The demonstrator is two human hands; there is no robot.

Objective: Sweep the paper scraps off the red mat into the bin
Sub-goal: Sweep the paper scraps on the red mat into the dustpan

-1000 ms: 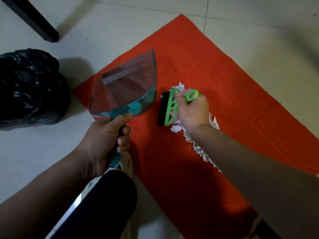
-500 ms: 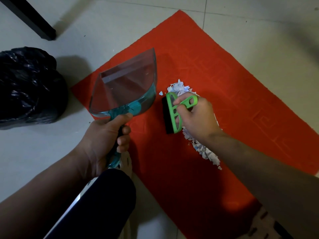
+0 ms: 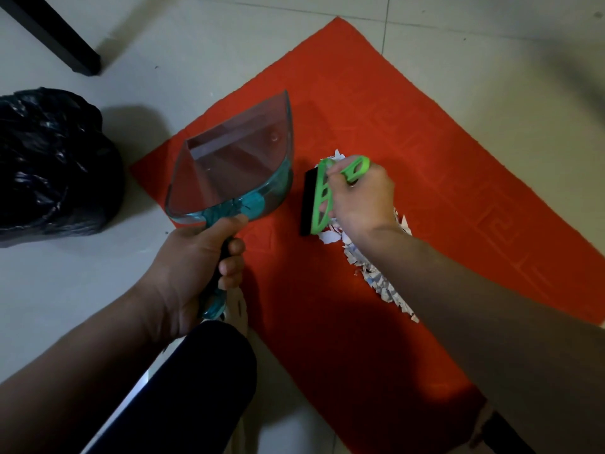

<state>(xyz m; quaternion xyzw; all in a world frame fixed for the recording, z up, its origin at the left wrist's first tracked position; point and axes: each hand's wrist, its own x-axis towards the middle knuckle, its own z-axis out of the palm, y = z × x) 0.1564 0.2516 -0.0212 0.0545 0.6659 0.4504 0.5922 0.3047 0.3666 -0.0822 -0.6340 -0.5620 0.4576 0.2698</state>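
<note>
A red mat [image 3: 425, 152] lies on the pale tiled floor. White paper scraps [image 3: 376, 280] form a ridge on it, partly hidden under my right forearm. My right hand [image 3: 360, 198] grips a green hand brush with a black edge [image 3: 316, 204], its edge standing on the mat just left of the scraps. My left hand [image 3: 193, 267] grips the handle of a clear teal dustpan [image 3: 229, 168], tilted over the mat's left corner, a short gap left of the brush. The bin, lined with a black bag [image 3: 49, 162], sits on the floor at the left.
A dark furniture leg [image 3: 62, 44] stands on the floor at the top left. My knee in dark cloth [image 3: 196, 388] is at the bottom centre, beside the mat's near edge.
My right hand with the brush has shifted slightly over the scrap pile, back and forth. The dustpan in my left hand has stayed in place.
</note>
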